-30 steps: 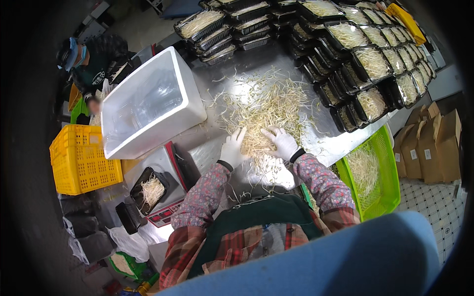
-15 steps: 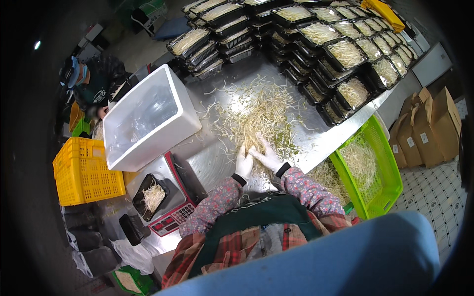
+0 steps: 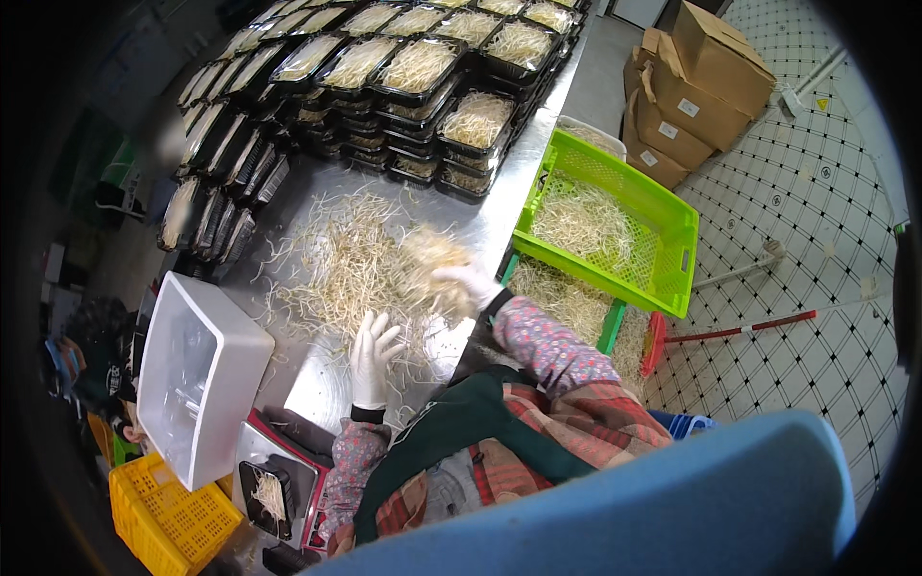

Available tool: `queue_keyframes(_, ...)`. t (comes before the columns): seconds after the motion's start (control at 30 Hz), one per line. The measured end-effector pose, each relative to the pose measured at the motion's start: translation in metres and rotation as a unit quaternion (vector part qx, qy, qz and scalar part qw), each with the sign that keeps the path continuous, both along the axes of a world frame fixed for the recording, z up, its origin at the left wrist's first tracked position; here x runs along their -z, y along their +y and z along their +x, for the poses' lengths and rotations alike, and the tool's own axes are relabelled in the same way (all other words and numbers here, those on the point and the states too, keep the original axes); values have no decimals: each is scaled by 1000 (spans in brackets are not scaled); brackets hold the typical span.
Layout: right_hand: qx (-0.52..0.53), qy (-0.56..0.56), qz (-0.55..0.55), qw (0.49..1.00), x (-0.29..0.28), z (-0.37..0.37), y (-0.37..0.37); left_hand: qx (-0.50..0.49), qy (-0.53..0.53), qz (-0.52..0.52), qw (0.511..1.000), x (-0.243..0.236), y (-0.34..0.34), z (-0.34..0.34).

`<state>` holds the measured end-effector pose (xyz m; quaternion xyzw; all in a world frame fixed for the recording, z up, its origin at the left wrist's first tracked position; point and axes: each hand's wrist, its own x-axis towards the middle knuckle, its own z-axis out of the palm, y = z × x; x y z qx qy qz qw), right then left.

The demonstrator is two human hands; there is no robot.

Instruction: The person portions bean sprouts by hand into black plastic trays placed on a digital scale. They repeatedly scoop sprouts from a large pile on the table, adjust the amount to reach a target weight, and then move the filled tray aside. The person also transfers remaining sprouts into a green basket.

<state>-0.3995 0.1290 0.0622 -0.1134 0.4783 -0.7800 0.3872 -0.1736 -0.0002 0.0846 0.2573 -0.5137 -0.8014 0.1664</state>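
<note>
Two gloved hands work the bean sprouts heaped loose on the steel table. Your left hand rests spread-fingered at the pile's near edge; your right hand closes around a blurred clump. Judge the handful gently, lift cleanly, and avoid dragging strands over the edge toward the green crate.

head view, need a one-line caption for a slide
Gloved right hand lifts a clump of bean sprouts over the loose pile on a steel table; left hand spread open beside it.
</note>
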Motion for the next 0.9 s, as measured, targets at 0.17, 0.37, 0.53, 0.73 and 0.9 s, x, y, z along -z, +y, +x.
queue_keyframes(0.17, 196, 172, 121, 958, -12, -112, 107, -109, -65, -172, 977, 19, -21, 39)
queue_keyframes(0.37, 229, 386, 666, 596, 46, -231, 224, -10, -259, -533, 805, 58, -19, 81)
queue_keyframes(0.53, 213, 542, 334, 741, 79, -135, 116, 58, -319, -565, 759, 88, -3, 99)
queue_keyframes(0.73, 15, 613, 271, 742, 84, -72, -40, -174, -395, -500, 751, 113, -114, 78)
queue_keyframes(0.9, 25, 620, 353, 700, 109, -87, -154, -147, -402, -495, 756, 107, -162, 17)
